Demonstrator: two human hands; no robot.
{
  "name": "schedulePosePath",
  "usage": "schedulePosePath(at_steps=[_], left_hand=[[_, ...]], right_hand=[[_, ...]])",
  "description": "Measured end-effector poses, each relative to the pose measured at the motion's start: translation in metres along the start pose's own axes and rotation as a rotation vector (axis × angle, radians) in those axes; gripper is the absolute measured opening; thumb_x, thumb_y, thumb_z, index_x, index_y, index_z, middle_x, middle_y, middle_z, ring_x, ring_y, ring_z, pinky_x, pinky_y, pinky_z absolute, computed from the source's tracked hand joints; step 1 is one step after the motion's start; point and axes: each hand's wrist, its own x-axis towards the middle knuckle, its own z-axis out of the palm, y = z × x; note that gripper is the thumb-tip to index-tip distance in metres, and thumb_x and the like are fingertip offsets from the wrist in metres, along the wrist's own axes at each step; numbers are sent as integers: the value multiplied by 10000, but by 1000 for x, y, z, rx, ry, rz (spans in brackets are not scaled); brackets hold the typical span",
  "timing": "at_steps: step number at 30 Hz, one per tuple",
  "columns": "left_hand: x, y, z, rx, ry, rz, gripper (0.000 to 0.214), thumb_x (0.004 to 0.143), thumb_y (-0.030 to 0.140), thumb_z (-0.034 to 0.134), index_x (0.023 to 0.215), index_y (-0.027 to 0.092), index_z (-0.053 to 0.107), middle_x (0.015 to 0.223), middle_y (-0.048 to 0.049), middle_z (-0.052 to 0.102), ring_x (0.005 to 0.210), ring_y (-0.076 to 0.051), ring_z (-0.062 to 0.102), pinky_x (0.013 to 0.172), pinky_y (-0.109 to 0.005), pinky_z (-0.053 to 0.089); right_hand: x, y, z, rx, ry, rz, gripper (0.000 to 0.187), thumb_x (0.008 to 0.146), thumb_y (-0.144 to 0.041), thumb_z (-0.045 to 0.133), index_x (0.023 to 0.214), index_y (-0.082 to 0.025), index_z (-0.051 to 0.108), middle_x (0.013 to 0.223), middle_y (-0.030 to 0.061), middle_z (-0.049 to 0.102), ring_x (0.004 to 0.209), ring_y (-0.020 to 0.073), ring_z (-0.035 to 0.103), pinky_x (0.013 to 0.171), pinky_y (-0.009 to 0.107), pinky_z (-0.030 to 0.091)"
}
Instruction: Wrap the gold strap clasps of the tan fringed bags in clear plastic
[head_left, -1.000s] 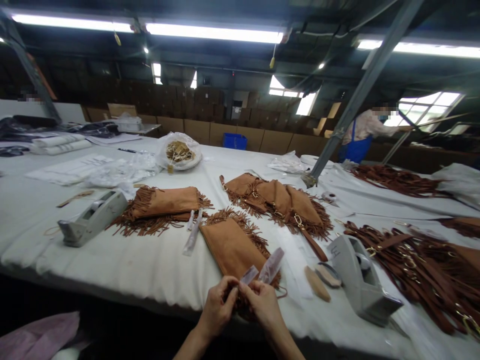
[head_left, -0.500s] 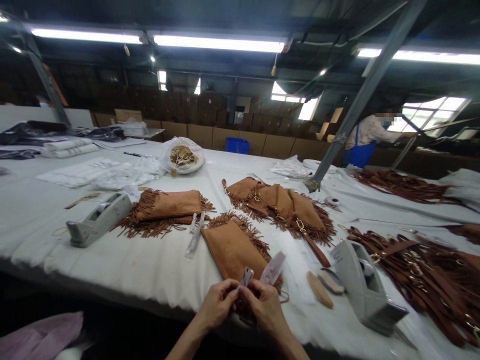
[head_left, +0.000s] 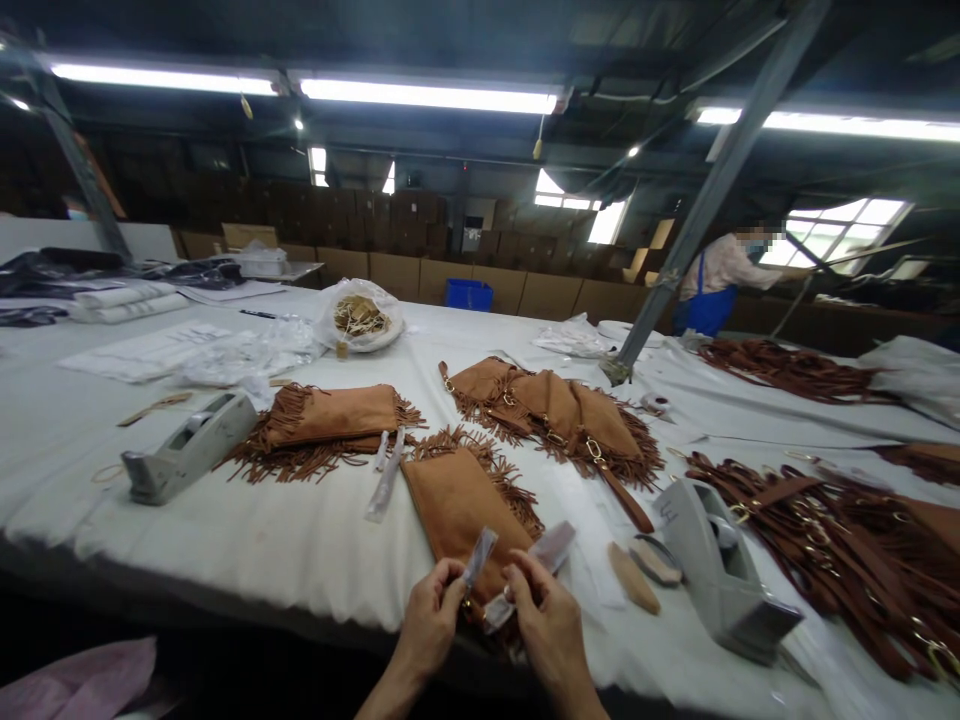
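Observation:
A brown fringed suede bag (head_left: pixel 465 500) lies flat at the table's near edge, with both hands over its lower end. My left hand (head_left: pixel 433 615) is closed, pinching a narrow clear plastic strip (head_left: pixel 481 555) between thumb and fingertips; the strip sticks up. My right hand (head_left: pixel 547 610) has its thumb and fingers curled together beside a second short piece of clear plastic (head_left: pixel 499 611). What its fingertips hold is too small to make out. A wider plastic piece (head_left: pixel 553 546) shows behind the right fingers. Small gold metal hardware glints near the left fingertips, partly hidden.
Tape dispensers stand left (head_left: pixel 191 448) and right (head_left: pixel 724 575). More fringed bags lie at left (head_left: pixel 330 415) and centre (head_left: pixel 555 405). Brown straps with gold clips (head_left: pixel 817 540) pile at right. A plastic bag of tags (head_left: pixel 361 318) sits farther back. Another person (head_left: pixel 720 280) stands behind a slanted post (head_left: pixel 712 200).
My hands, close together before, have parted slightly over the bag. The plastic strip in my left hand now stands out more clearly, and another plastic piece shows between the hands.

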Motion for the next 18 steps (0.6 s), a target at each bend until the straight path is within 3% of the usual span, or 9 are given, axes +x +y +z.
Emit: schedulePosePath(at_steps=[4,7,15,18], left_hand=[[-5,2,2,44,10,41,246,880,402,470,817,186,570,730,-14,631,687,-169,600,655,-249,456],[-8,1,1,66,28,54,230,881,379,464,811,189,573,762,-31,657,744,-190,622,708,-268,468],[-9,-3,-3,-21,34,39,235,879,392,479,882,186,591,852,-52,680,852,-209,626,823,-311,473],[-5,2,-2,-103,11,30,249,871,412,500,891,183,596,885,-56,686,870,-209,628,834,-318,479]], right_hand=[[-14,-16,20,103,-125,21,347,767,-391,587,988,-139,679,761,81,729,697,244,680,640,305,540],[-16,-26,34,63,-68,9,270,764,-395,599,850,-153,683,707,61,710,657,228,662,614,282,517],[-28,-13,54,27,102,-92,331,810,-462,559,928,-192,711,833,80,726,757,232,674,685,276,528],[-20,-9,55,101,62,-61,363,789,-505,562,886,-183,697,819,86,721,737,228,674,677,277,544]])
